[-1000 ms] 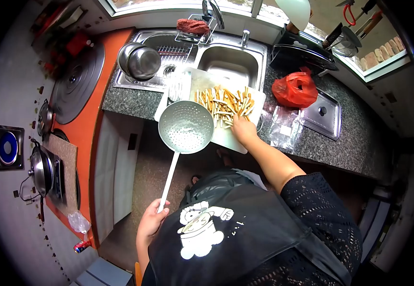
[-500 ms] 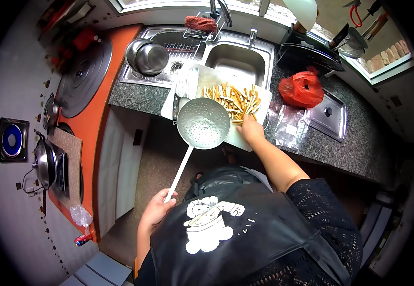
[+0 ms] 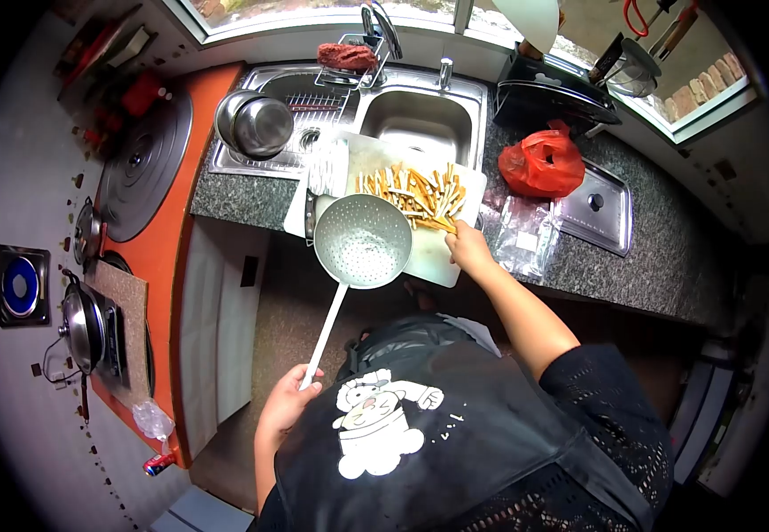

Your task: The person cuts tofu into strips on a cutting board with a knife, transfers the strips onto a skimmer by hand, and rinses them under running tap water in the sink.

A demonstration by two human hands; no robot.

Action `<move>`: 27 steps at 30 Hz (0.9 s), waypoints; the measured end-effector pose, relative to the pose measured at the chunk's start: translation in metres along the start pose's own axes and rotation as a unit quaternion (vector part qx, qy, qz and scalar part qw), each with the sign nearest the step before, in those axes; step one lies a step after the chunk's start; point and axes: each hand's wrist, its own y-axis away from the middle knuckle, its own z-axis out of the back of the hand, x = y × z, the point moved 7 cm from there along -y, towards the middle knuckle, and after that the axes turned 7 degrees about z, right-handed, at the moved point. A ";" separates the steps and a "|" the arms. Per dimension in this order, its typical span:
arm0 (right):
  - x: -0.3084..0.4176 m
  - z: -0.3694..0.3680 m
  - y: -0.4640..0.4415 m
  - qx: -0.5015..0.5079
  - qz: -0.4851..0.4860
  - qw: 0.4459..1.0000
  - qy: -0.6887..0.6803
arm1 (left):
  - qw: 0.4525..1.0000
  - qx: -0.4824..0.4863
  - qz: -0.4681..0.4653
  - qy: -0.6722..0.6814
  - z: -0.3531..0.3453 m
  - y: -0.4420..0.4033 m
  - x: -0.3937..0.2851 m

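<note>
Holding strainer (image 3: pixel 364 244) by handle (image 3: pixel 325 335) in closed left grip (image 3: pixel 290 399); touching strips (image 3: pixel 418 197), heaped on cutting board (image 3: pixel 431 262), with right grip (image 3: pixel 473 250), cannot tell if closed around any; could spill strips by sweeping past board's near edge, apparently overhanging desk (image 3: pixel 235 206).

Left hand (image 3: pixel 288 403) curled, right hand (image 3: pixel 469 248) outstretched

The left hand (image 3: pixel 288 406) grips a perforated ladle (image 3: pixel 363 241) by its handle, bowl toward one o'clock. The right hand (image 3: pixel 471 248) touches cut strips (image 3: pixel 413 193) at the pile's four o'clock edge on a cutting board (image 3: pixel 437 259). From that hand, a red bag (image 3: pixel 541 164) sits at one o'clock.
</note>
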 end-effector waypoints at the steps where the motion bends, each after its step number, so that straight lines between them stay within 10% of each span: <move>1: 0.018 0.004 0.004 0.002 0.017 0.999 -0.027 | 1.000 0.000 0.001 0.001 -0.001 -0.003 0.006; 7: 0.142 0.028 0.013 0.019 0.181 0.980 0.082 | 0.999 0.043 -0.016 0.018 -0.023 -0.016 -0.017; 15: -0.046 0.046 -0.117 -0.044 -0.165 0.985 0.035 | 0.989 0.023 0.014 0.143 -0.017 0.004 -0.008; 27: 0.052 -0.017 -0.125 0.111 -0.176 0.959 0.193 | 0.973 -0.021 0.020 0.228 -0.021 0.022 0.026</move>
